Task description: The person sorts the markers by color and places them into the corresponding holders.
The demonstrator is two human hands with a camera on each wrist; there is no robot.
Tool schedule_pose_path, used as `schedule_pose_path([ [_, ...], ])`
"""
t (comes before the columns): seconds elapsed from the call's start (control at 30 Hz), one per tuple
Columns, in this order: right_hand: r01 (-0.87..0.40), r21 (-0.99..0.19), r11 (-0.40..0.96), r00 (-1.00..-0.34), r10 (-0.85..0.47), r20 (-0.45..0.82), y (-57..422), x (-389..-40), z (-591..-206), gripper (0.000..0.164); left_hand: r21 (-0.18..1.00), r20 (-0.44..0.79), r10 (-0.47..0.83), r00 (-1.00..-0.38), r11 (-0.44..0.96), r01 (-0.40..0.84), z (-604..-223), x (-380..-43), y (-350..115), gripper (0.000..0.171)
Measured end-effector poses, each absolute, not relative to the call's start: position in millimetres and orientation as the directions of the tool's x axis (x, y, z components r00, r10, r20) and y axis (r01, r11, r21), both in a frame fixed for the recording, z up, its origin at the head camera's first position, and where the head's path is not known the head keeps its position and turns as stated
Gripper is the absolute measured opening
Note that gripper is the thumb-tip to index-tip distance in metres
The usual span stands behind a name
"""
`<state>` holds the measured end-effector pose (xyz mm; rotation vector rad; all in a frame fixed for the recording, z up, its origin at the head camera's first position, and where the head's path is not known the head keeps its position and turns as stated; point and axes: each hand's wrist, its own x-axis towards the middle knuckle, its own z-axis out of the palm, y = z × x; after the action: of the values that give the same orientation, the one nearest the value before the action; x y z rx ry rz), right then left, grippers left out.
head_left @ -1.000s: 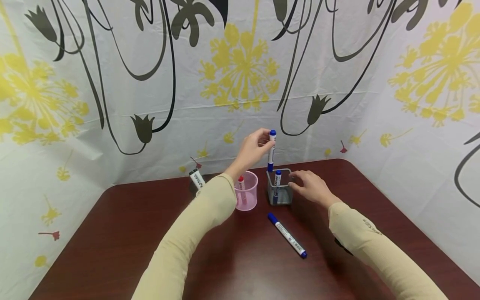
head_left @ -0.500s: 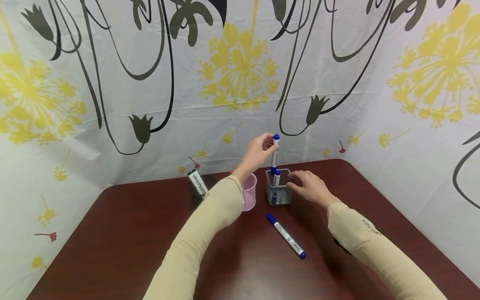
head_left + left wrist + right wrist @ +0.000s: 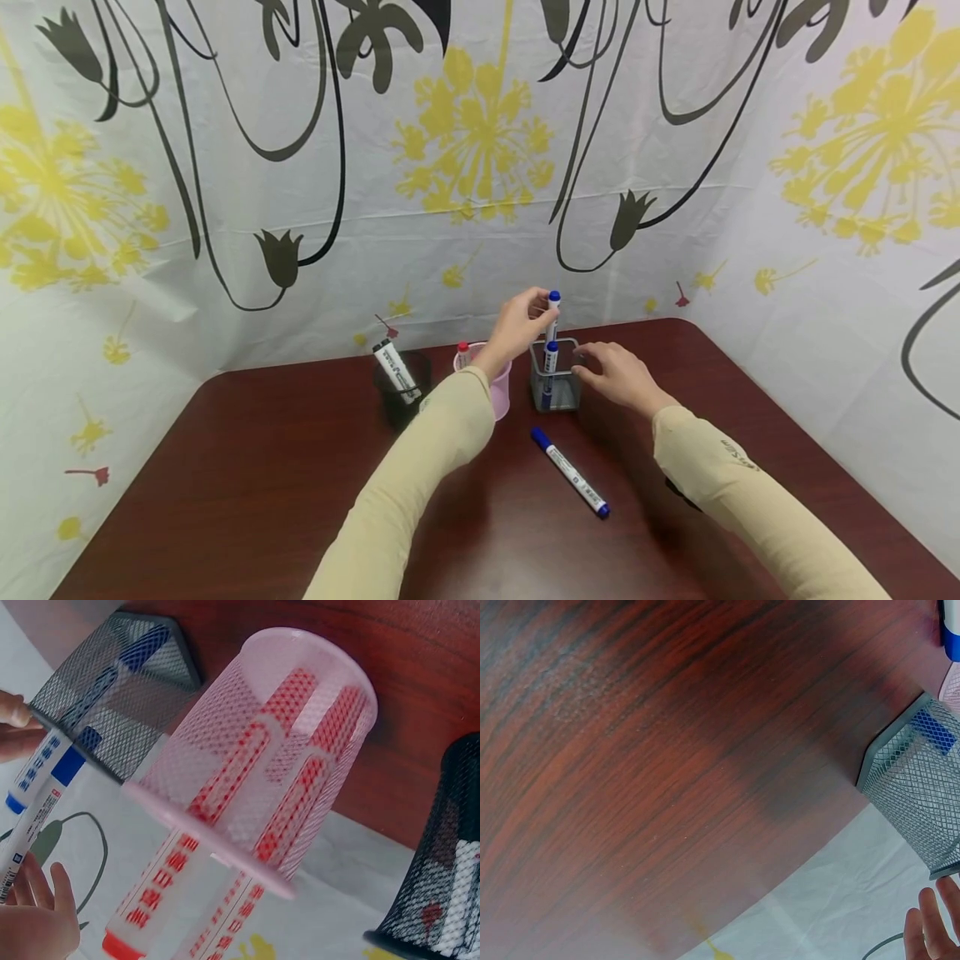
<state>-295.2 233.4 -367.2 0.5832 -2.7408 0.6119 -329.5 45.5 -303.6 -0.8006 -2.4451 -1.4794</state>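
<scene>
My left hand [image 3: 519, 323] pinches a blue whiteboard marker [image 3: 553, 307] upright, its lower end at the mouth of a square grey mesh pen holder [image 3: 567, 393]. In the left wrist view the marker's lower blue end [image 3: 67, 765] overlaps the holder's rim, beside another blue marker [image 3: 34, 772] standing inside. On the holder's right side, my right hand [image 3: 621, 377] has thumb and fingertips right at the rim. The right wrist view shows its fingers [image 3: 932, 926] loosely extended by the rim. A third blue marker [image 3: 570, 472] lies on the table in front.
Left of the grey holder stands a round pink mesh cup [image 3: 255, 750] with red markers [image 3: 161, 874]. Farther left is a black mesh cup [image 3: 397, 407] with a white, black-capped marker [image 3: 396, 371]. The brown table [image 3: 285, 467] ends at a patterned cloth [image 3: 420, 283].
My left hand has moved down and slightly right, lowering the blue marker from above the holder to its mouth. My right hand stays at the rim.
</scene>
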Motion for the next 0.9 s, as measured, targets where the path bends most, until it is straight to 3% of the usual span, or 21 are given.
schedule_pose_path([
  [0.7,-0.435,-0.344,0.832,-0.884,-0.322,0.339,231.6,-294.4,-366.4,0.036,0.757,0.277,0.368,-0.887,0.485,0.438,-338.8,-324.7,34.9,0.03],
  [0.9,-0.436,-0.338,0.834,-0.882,-0.322,0.343,232.0,-295.1,-367.2,0.036,0.761,0.309,0.378,-0.873,0.452,0.465,-342.0,-324.5,33.3,0.028],
])
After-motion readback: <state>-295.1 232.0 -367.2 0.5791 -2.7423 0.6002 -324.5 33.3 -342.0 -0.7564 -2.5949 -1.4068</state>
